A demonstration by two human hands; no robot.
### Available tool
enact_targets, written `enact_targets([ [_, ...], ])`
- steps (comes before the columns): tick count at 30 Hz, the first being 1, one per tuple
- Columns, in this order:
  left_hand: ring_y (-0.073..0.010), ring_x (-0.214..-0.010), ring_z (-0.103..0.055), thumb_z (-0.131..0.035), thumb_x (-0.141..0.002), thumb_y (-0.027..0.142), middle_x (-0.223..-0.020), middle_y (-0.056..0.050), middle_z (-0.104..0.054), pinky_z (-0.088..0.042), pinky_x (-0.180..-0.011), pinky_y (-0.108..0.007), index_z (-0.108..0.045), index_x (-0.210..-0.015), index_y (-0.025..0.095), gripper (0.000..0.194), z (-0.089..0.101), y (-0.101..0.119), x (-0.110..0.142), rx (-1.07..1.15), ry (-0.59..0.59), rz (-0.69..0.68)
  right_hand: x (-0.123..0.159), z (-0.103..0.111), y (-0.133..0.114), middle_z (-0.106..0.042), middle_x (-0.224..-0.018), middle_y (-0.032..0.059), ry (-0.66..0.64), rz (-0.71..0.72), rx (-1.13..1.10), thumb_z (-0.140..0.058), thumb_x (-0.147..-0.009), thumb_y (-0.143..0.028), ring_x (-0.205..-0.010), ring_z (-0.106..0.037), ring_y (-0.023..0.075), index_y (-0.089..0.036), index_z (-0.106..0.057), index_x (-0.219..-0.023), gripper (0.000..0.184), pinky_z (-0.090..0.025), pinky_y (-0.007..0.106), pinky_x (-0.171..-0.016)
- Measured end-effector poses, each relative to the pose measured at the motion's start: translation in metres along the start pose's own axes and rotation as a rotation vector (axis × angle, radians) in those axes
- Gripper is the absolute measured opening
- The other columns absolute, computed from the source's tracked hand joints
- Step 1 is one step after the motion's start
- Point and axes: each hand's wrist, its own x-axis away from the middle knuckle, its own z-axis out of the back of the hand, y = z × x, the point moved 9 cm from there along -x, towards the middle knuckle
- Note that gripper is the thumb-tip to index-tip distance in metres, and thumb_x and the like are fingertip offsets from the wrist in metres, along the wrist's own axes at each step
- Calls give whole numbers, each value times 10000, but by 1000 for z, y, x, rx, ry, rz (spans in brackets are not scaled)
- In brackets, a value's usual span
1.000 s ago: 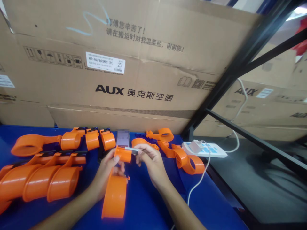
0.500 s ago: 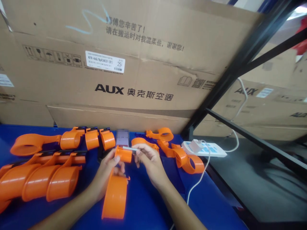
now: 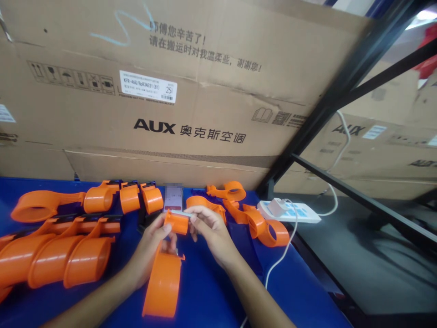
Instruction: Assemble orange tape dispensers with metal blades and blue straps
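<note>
My left hand (image 3: 150,248) grips an orange plastic tape-dispenser body (image 3: 164,278) by its narrow upper end, the wide curved part hanging toward me over the blue table (image 3: 211,291). My right hand (image 3: 208,230) pinches a thin silver metal strip (image 3: 180,213) against the top of that orange end. Both hands are closed and meet above the table's middle.
Several more orange dispenser parts lie in rows at the left (image 3: 68,255) and in a heap at the right (image 3: 259,223). A phone (image 3: 173,198) leans behind my hands. A white power strip (image 3: 290,212) with cable sits right. Big cardboard boxes (image 3: 191,91) and a black rack frame (image 3: 341,86) stand behind.
The silver strip has slid left onto the orange end as my right hand pushed inward. The held part dipped slightly lower; the view shifted a little.
</note>
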Motion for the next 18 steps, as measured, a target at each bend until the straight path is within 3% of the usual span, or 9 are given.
enact_targets([
  [13,-128,-412,-561,-782,-762,497,-610,47,-607,-552,-495,-291,-608,-1103,216,475,-4,-1,3,19,5,15,4,-4,-4,-600,-730,-19,-7,21,70,-674,-937,-430,-567,-519,111,-219,-710,-1135,292,-444,240,-539],
  [18,-131,-447,-583,-803,-748,483,-629,43,-618,-551,-500,-274,-607,-983,203,415,14,17,1,38,118,-79,4,0,-9,-634,-864,14,59,91,164,-615,-974,-429,-664,-565,136,-240,-669,-1198,298,-460,246,-550],
])
